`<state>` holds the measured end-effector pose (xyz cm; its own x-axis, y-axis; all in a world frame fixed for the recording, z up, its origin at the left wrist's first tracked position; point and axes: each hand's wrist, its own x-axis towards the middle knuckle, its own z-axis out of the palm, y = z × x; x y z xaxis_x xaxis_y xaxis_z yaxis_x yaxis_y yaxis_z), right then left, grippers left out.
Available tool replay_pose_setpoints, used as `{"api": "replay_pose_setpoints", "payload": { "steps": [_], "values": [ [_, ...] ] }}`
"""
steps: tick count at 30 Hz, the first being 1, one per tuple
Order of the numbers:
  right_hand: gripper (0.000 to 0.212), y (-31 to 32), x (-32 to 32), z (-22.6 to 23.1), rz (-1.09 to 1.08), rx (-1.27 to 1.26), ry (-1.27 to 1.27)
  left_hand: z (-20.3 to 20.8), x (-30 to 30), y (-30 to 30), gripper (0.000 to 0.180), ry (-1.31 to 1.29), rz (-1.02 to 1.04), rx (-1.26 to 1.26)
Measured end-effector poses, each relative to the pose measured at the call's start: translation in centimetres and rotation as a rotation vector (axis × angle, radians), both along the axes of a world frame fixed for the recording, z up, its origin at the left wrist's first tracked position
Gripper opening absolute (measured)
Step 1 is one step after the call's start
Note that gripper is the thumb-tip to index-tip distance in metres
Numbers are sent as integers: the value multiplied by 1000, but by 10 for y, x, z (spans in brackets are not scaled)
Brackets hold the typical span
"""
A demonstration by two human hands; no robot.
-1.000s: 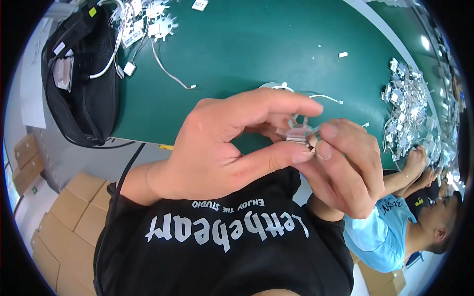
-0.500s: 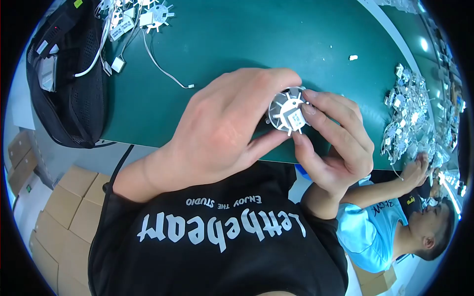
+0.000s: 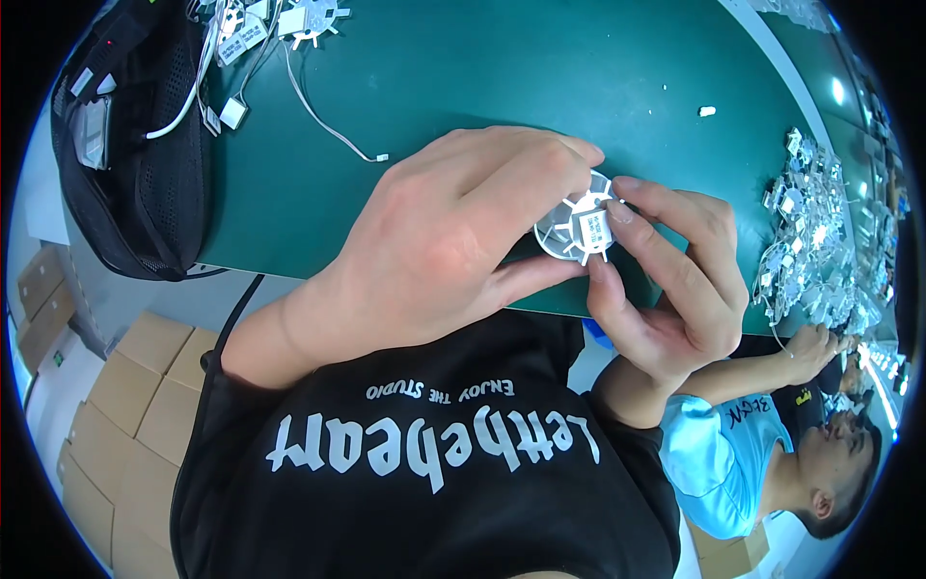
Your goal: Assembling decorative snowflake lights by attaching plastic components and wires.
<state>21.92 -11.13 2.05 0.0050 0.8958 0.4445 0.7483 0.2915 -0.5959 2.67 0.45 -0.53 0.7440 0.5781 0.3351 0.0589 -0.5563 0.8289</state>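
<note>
Between my hands, above the table's near edge, is a round clear plastic cup (image 3: 556,245). A white spoked disc (image 3: 585,204) with a small white labelled block (image 3: 595,230) sits at its open end. My left hand (image 3: 453,232) wraps round the cup from the left, its thumb along the near side. My right hand (image 3: 680,275) pinches the disc's right edge with thumb and fingertips. Part of the cup is hidden by my left fingers. I cannot tell whether the disc is fully seated in the cup.
The green table (image 3: 482,68) stretches ahead. At far left lie a black mesh bag (image 3: 145,212) and wired white spoked parts (image 3: 313,19), a thin cable (image 3: 328,125) trailing off. A small white piece (image 3: 707,111) lies at far right, near a heap of similar parts (image 3: 805,232). A co-worker (image 3: 733,454) sits at right.
Both hands and the cup have shifted slightly right in view. The disc has turned a little, and its labelled block now stands more upright. Both hands keep their hold.
</note>
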Motion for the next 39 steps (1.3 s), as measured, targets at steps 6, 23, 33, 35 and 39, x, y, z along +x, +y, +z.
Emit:
{"api": "replay_pose_setpoints", "payload": {
  "steps": [6, 23, 33, 35, 39],
  "values": [
    [44, 2, -3, 2, 8, 7, -41, 2, -2, -1, 50, 8, 5, 2],
    [43, -3, -12, 9, -1, -40, -62, 1, -6, 3, 51, 25, -33, 58],
    [40, -6, -17, -5, -13, 34, -60, -1, -7, 0, 52, 24, 1, 102],
    [39, -4, -16, -3, -35, 11, -66, 0, -6, 2, 52, 29, 19, 106],
    [37, -8, -17, -3, -34, -6, -96, 0, -9, 0, 51, 46, 2, 82]
  ]
}}
